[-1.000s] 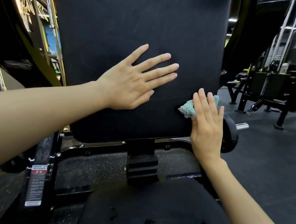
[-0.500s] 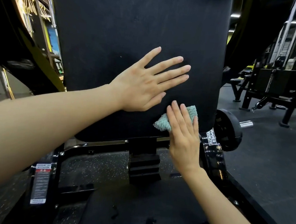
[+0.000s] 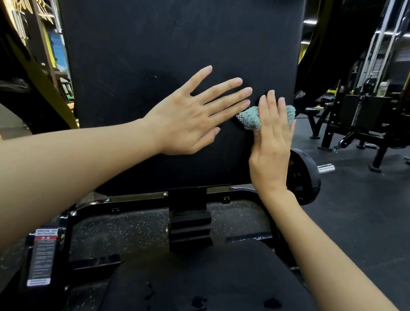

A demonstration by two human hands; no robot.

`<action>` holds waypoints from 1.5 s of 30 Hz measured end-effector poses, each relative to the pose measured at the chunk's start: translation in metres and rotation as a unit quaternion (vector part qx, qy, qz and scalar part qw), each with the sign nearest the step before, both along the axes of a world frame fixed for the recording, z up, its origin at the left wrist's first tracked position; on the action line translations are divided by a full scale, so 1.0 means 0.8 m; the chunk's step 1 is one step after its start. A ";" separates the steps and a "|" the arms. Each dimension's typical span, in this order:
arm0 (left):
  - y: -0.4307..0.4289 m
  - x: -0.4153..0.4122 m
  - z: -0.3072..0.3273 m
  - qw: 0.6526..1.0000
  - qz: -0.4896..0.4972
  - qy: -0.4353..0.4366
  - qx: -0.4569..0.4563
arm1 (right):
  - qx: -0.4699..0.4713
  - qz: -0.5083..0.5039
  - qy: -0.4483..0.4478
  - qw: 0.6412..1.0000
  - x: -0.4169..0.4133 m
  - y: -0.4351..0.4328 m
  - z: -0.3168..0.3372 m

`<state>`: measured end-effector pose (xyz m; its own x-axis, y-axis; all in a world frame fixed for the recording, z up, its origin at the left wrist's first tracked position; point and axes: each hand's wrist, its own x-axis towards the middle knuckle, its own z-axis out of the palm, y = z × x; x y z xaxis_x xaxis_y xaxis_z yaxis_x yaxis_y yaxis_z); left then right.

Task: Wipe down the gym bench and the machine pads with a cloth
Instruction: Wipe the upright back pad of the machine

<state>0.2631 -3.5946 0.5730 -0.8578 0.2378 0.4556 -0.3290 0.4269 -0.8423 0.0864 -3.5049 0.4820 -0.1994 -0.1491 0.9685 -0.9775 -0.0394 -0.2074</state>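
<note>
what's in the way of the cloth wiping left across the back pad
The left hand lies flat on the back pad, fingertips right beside the cloth pressed under the right hand. Nothing else visible blocks it.

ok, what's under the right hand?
A teal cloth, pressed flat against the black back pad by the right hand. Its ends show either side of the fingers; its middle and the pad beneath are covered.
</note>
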 end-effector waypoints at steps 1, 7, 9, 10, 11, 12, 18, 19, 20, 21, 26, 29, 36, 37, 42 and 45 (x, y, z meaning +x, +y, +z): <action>0.001 -0.001 -0.001 1.000 0.001 0.001 0.001 | 0.008 0.004 0.001 1.000 0.002 0.003 -0.006; 0.003 -0.002 -0.007 1.000 0.000 0.016 0.006 | 0.056 0.010 0.000 0.998 0.012 0.015 -0.048; 0.004 -0.002 -0.010 1.000 0.002 0.018 0.014 | 0.064 0.015 -0.013 0.998 0.020 0.016 -0.061; 0.005 -0.001 -0.011 1.000 0.005 0.017 0.018 | 0.070 0.017 -0.018 0.997 0.024 0.017 -0.066; 0.006 -0.001 -0.012 1.000 0.008 0.016 0.022 | 0.077 0.018 -0.022 0.997 0.027 0.018 -0.072; 0.007 0.000 -0.013 0.999 0.012 0.016 0.026 | 0.085 0.019 -0.024 0.996 0.030 0.020 -0.077; 0.013 0.018 -0.039 0.997 0.043 -0.002 0.070 | 0.132 0.030 -0.049 0.990 0.044 0.037 -0.087; 0.013 0.024 -0.047 0.996 0.040 -0.006 0.082 | 0.142 0.038 -0.049 0.988 0.047 0.042 -0.086; 0.016 0.029 -0.057 0.994 0.037 -0.011 0.098 | 0.153 0.048 -0.047 0.986 0.050 0.046 -0.086; 0.020 0.034 -0.067 0.992 0.029 -0.013 0.123 | 0.165 0.061 -0.048 0.983 0.052 0.052 -0.084; 0.087 0.048 -0.114 0.837 -0.100 0.044 0.536 | 0.175 0.108 -0.067 0.976 0.071 0.079 -0.063; 0.130 0.048 -0.116 0.667 -0.175 0.134 0.712 | 0.170 0.114 -0.048 0.978 0.094 0.095 -0.059; 0.163 0.053 -0.120 0.554 -0.222 0.243 0.765 | 0.193 0.141 -0.018 0.971 0.128 0.143 -0.064; 0.167 0.056 -0.122 0.553 -0.216 0.248 0.766 | 0.201 0.144 -0.018 0.969 0.130 0.149 -0.063; 0.167 0.065 -0.132 0.546 -0.207 0.263 0.769 | 0.294 0.203 -0.070 0.931 0.122 0.167 -0.062; 0.156 0.069 -0.138 0.546 -0.197 0.259 0.772 | 0.338 0.209 -0.143 0.906 0.109 0.163 -0.054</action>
<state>0.3179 -3.4694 0.4630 -0.5393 -0.6534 0.5313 0.0200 0.6208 0.7837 0.1738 -3.3746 0.4387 -0.2176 -0.8102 0.5443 -0.8087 -0.1626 -0.5653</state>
